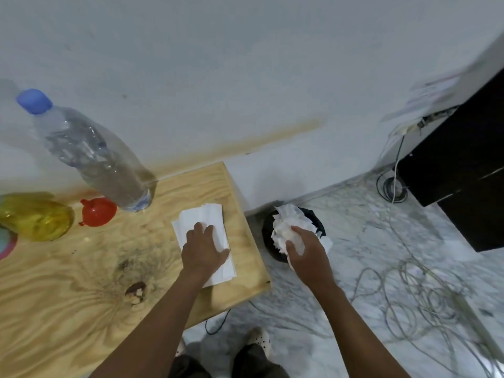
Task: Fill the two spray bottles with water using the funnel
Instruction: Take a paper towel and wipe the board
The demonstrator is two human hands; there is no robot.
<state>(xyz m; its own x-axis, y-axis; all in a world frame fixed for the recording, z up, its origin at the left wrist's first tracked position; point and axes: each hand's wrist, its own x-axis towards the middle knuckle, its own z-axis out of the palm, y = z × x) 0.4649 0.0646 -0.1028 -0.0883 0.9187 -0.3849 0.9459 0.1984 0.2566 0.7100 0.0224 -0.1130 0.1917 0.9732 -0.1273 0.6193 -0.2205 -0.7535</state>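
So my left hand (pixel 203 251) is lying flat on a little stack of folded paper towels (pixel 203 236) near the right edge of the wooden table (pixel 81 309), fingers spread out and pressing down, not gripping anything. My right hand (pixel 306 257) is out past the table edge, fingers curled tight around one crumpled wad of paper (pixel 289 227), holding it right over a black bin (pixel 275 241) on the marble floor (pixel 381 241). Can't tell what's in the bin, the wad covers most of it.

Further back on the table there's one red funnel (pixel 98 211), sitting alone, not touching any bottle. Just left of it is a yellow see-through spray bottle (pixel 36 218), cut off by the frame edge, and I can't tell how much water it has. I only see that one spray bottle for sure; there's a pinkish-teal thing (pixel 6 245) at the far left edge I can't make out.

Behind the funnel stands one big clear water bottle (pixel 95 156) with a blue cap (pixel 34 100) on it, looks mostly empty.
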